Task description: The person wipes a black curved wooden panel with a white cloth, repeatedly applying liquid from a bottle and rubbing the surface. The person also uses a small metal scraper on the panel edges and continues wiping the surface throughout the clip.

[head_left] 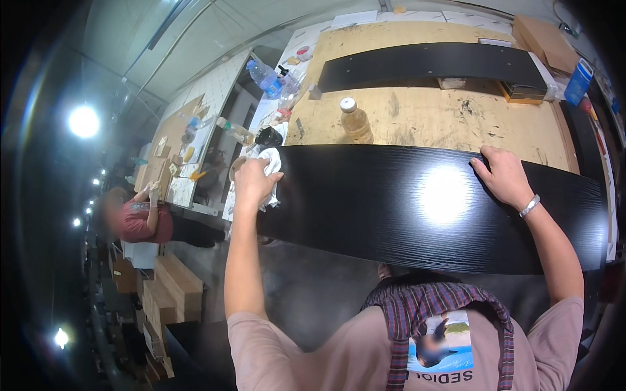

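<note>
A long black wood-grain board (365, 202) lies crosswise in front of me, its near edge overhanging the worktable. At its left end, my left hand (253, 182) is closed around a crumpled white cloth (270, 158), which bends over the end edge. My right hand (502, 173) grips the board's far edge toward the right, thumb on the top face and fingers curled over the edge. Just beyond the board stands a clear bottle (355, 122) of yellowish liquid with a white cap.
On the stained plywood tabletop (404, 107), a second black board (430, 65) rests raised on small boxes. Plastic bottles (264, 79) and a black cup (268, 136) stand to the left. A blue carton (578, 83) is at the right. Another person (147, 221) stands by the left-hand table, near stacked boards (176, 287).
</note>
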